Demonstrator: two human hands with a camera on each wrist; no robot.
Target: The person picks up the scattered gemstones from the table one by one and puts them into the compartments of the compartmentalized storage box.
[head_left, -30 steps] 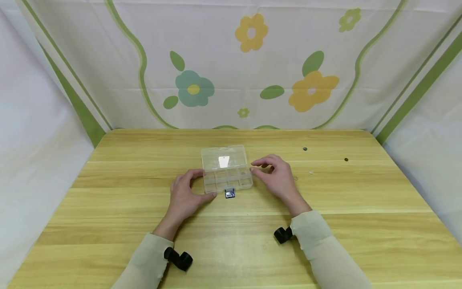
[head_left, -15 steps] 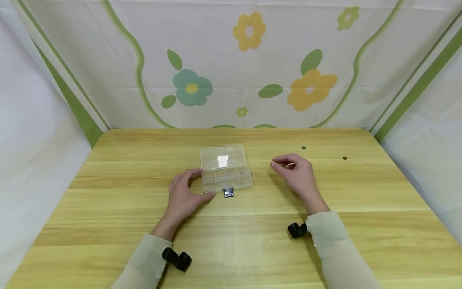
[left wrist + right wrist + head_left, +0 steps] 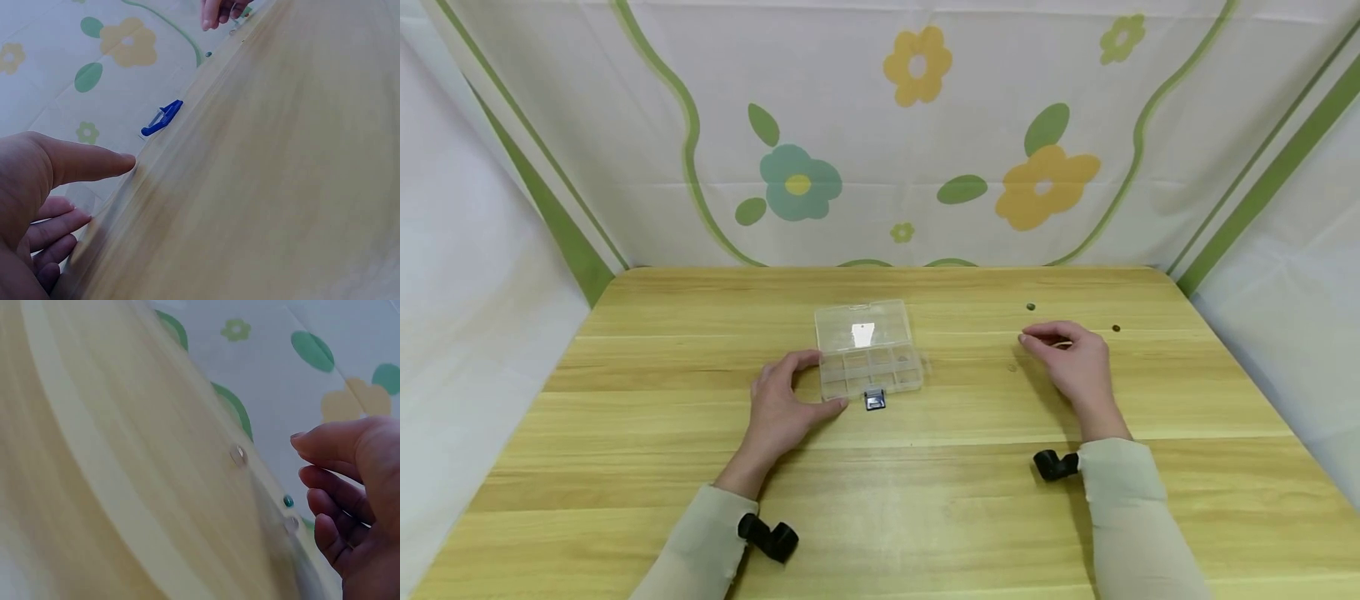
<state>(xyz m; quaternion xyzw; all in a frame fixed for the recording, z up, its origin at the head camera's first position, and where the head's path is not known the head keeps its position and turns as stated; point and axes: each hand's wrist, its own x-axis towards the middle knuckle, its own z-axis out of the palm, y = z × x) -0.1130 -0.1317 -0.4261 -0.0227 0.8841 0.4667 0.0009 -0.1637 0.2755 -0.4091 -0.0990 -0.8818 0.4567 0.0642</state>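
A clear plastic compartment box [image 3: 871,371] lies on the table with its lid [image 3: 842,327] raised at the back and a blue latch [image 3: 875,400] at its front. My left hand [image 3: 781,408] holds the box at its left end, fingers along the side and thumb at the front corner. To the right, my right hand [image 3: 1071,367] hovers over the table, fingers loosely bent, nothing seen between them. In the right wrist view, a clear bead [image 3: 238,455], a teal bead [image 3: 288,500] and another clear bead [image 3: 292,524] lie left of its fingertips.
On the wooden table [image 3: 880,500], a dark green bead [image 3: 1031,307] lies behind the right hand and a brown one [image 3: 1116,328] farther right. A faint clear bead [image 3: 1012,367] sits left of that hand. A flowered curtain [image 3: 865,125] stands behind the table.
My right hand has moved rightward from beside the box to over the beads. It now covers the spot of a pale bead. My left hand and the box stay put.
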